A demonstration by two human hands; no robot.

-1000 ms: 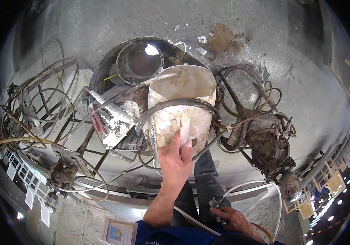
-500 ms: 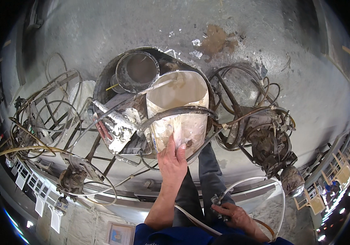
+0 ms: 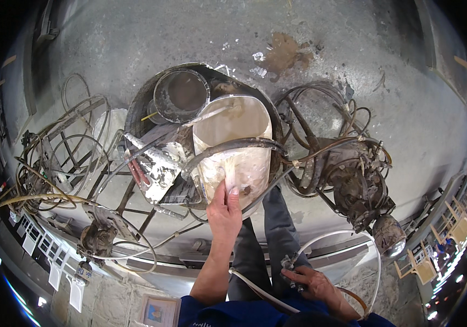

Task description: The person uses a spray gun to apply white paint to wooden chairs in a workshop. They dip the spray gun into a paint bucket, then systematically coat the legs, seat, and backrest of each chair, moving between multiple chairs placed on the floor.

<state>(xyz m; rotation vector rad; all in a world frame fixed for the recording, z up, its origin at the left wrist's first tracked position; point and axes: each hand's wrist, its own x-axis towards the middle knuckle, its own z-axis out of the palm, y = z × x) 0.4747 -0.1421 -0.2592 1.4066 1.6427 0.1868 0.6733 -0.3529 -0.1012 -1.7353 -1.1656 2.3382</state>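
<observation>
Left hand (image 3: 224, 210) spread flat against pale bucket (image 3: 233, 147)'s near wall; right hand (image 3: 312, 283), well below bucket, clenched round hose fitting (image 3: 288, 265)—steady bucket squarely, avoid draped black hose (image 3: 233, 146).

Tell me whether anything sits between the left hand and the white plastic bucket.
Nothing does: the left hand already presses on the paint-smeared white plastic bucket. A dark hose crosses the bucket's side just above the fingertips, not between hand and bucket.
</observation>
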